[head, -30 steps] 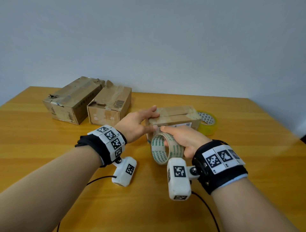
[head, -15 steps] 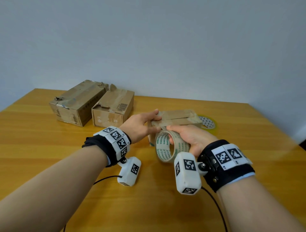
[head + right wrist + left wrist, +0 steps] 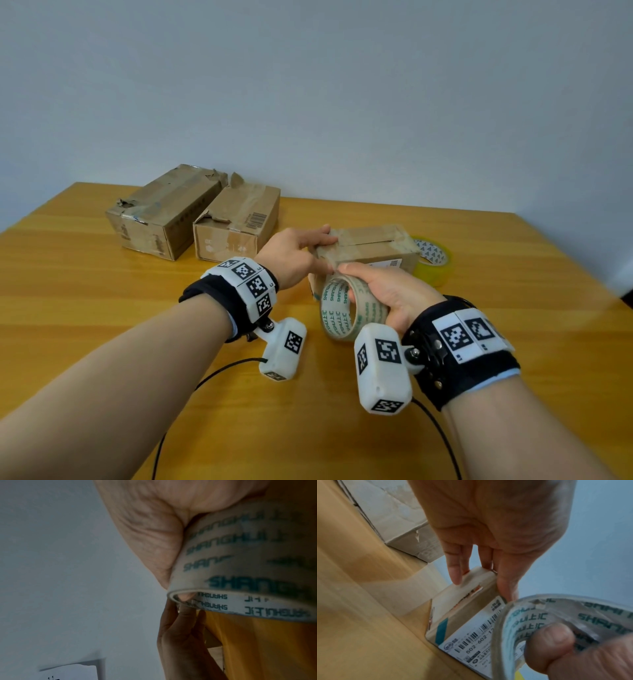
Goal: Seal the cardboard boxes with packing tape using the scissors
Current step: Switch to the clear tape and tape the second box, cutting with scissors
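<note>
Gripping a printed roll of packing tape with fingers curled through its core and thumb on its outer face, the right hand holds it just in front of a small cardboard box near the middle of the tabletop. The left hand rests on the box's left end, fingers straight along the top corner and thumb pressed against its near face beside the roll. A yellow tape roll lies touching the box's right side. Two larger worn boxes sit side by side toward the far left corner, well apart from the hands. Scissors show in no view.
</note>
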